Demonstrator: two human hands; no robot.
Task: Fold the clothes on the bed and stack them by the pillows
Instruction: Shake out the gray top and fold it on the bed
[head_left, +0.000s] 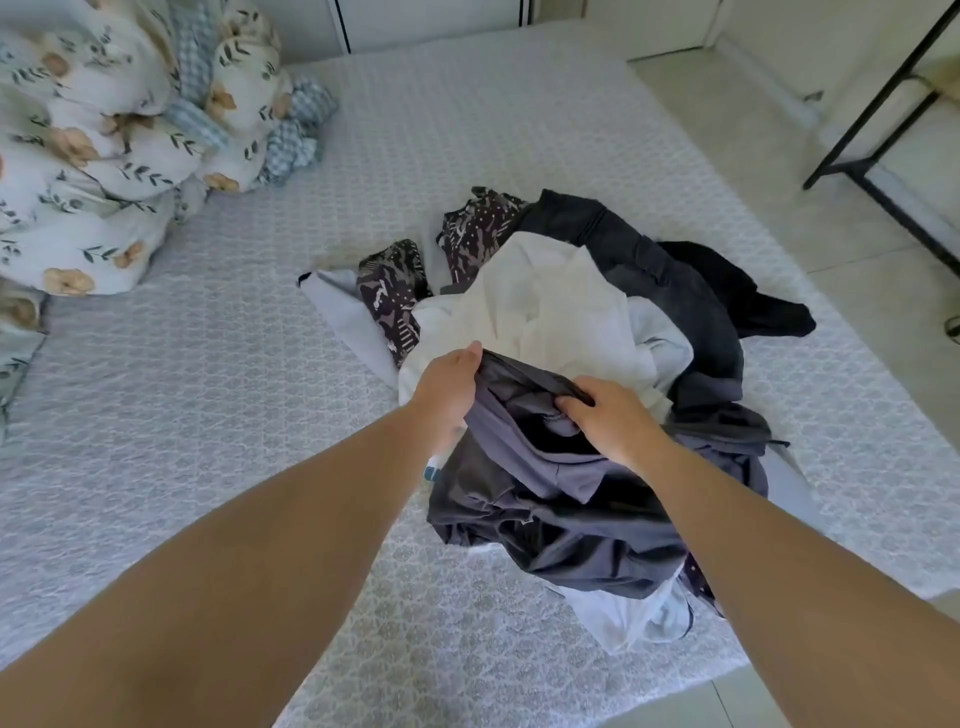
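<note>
A bed (208, 395) with a pale grey patterned cover fills most of the view, with light floor tiles (769, 130) along its far and right sides and a black metal frame (883, 104) standing at two o'clock. At ten o'clock a bundled floral duvet (93, 156) with blue gingham lining sits heaped at the head of the bed.

A loose pile of clothes (597, 364) lies unfolded on the bed, from the centre toward four o'clock. It holds a cream shirt (550, 312) on top, black trousers (675, 280) behind it at one o'clock, a dark patterned garment (395, 296) at its left edge, and a white piece (623, 613) at the near end, partly hanging past the mattress edge.

Both bare arms reach in from six o'clock. The left hand (449, 384) grips the upper edge of a dark grey garment (545, 509), fingers curled under the cloth and thumb on top. The right hand (610, 415) pinches the same edge just beside it, fingertips tucked into the fold. The garment droops from both hands onto the near part of the pile.
</note>
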